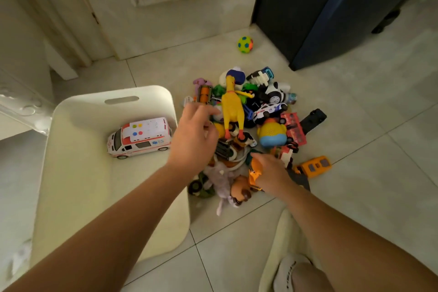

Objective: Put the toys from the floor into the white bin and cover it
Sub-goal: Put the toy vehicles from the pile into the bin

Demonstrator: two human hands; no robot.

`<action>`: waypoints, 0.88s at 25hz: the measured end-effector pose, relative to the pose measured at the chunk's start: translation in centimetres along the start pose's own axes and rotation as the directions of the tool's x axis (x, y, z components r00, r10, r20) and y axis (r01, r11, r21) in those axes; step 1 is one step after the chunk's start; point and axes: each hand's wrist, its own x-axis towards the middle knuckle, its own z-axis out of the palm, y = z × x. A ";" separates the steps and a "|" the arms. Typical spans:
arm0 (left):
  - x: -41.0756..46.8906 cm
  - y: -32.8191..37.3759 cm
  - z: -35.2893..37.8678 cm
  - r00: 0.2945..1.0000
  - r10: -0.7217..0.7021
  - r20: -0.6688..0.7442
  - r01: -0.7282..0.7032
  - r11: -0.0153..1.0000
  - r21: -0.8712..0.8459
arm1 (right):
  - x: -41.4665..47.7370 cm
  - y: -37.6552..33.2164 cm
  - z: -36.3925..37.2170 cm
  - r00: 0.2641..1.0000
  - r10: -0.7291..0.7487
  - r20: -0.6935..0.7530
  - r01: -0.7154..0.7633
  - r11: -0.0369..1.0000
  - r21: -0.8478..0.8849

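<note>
Head view: white bin (151, 92) sits open on the tiled floor (360, 106), with a toy ambulance (139, 137) inside. The toy pile (270, 111) lies on the floor just right of the bin. The left hand (192, 142) hovers over the pile's near edge beside a yellow rubber chicken (231, 106), fingers loosely spread, holding nothing. The right hand (272, 173) is low in the pile, fingers curled around an orange toy (254, 170). A green ball (245, 44) lies well apart from the pile.
</note>
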 end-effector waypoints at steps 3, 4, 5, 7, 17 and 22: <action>-2.9 0.9 1.9 0.965 -0.085 0.249 0.091 0.996 -0.012 | -0.2 0.7 0.1 0.998 -0.042 0.050 0.053 0.968 -0.246; -3.5 1.0 2.1 0.943 -0.112 0.312 0.116 0.993 0.008 | -0.2 0.7 -0.4 0.998 -0.053 0.039 0.060 0.977 -0.204; -3.8 1.2 2.1 0.923 -0.134 0.361 0.134 0.991 0.025 | -0.1 0.5 -1.2 0.998 -0.057 0.030 0.060 0.992 -0.111; -3.6 1.5 1.6 0.883 -0.183 0.433 0.189 0.982 0.030 | -0.6 -0.7 -3.6 1.000 -0.022 0.016 0.018 0.980 0.200; -1.2 2.8 -7.8 0.808 -0.330 0.489 0.574 0.627 -0.527 | -4.4 -14.9 -11.1 0.957 -0.289 0.000 0.077 0.254 0.964; -2.8 -3.1 -14.6 0.740 -0.457 0.493 0.669 0.575 -0.472 | -4.0 -18.5 -8.9 0.968 -0.253 -0.012 0.072 0.228 0.971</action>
